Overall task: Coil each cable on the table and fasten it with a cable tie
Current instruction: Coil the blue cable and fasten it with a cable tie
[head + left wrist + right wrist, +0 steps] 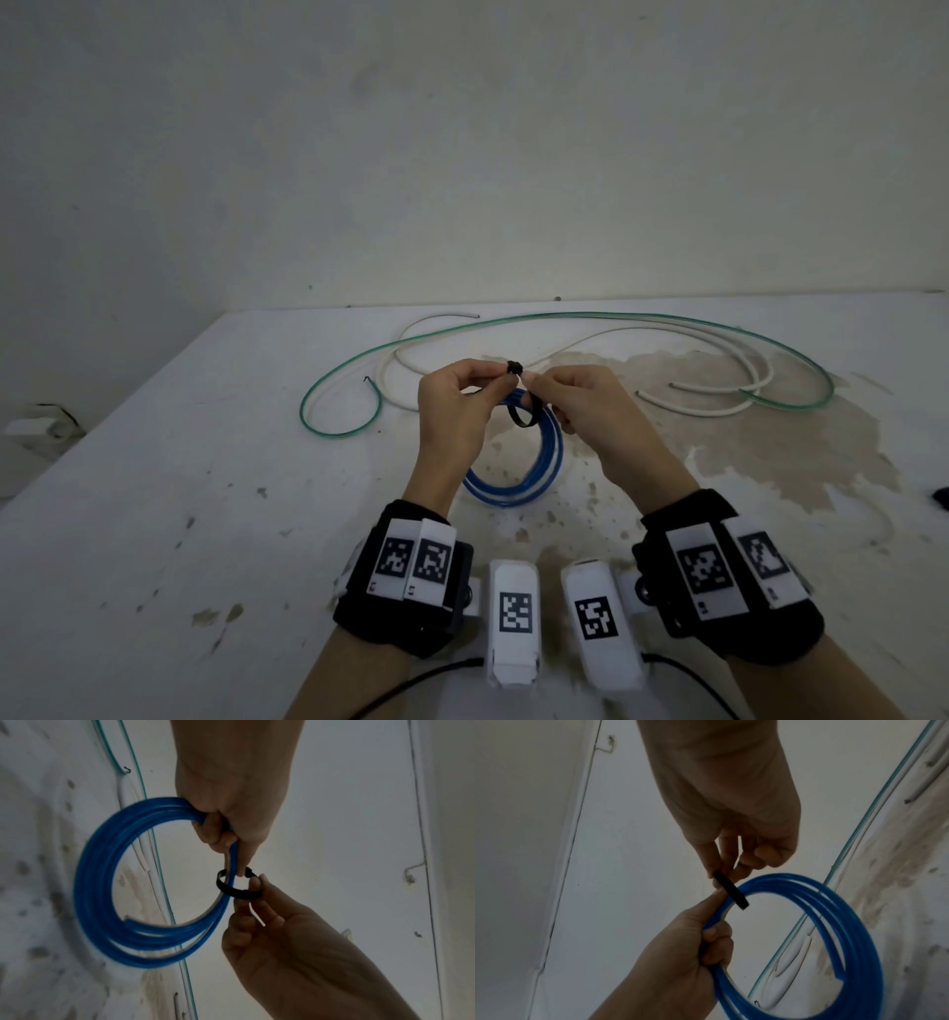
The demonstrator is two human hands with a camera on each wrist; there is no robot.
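While the left hand (452, 411) grips the top of the blue cable coil (518, 462) with its fingers curled round the bundled strands, the right hand (590, 411) pinches a black cable tie (521, 411) between thumb and fingertips. Both hands are raised above the desk (205, 462), close together, and the coil hangs down from the left hand as a round loop of several turns. From the left wrist view the tie (239, 890) forms an open ring around the strands of the coil (102, 882), just below the left hand (231, 791), with the right hand (282, 943) holding it from the far side. From the right wrist view the tie (731, 892) shows as a short dark strap crossing the coil (847, 923) where the right hand (731, 811) and the left hand (675, 953) meet. Behind the hands, a green cable (565, 318) lies on the desk in a long loose sweep, and a white cable (719, 406) lies uncoiled beside and partly under it. The desk surface is white, stained and speckled.
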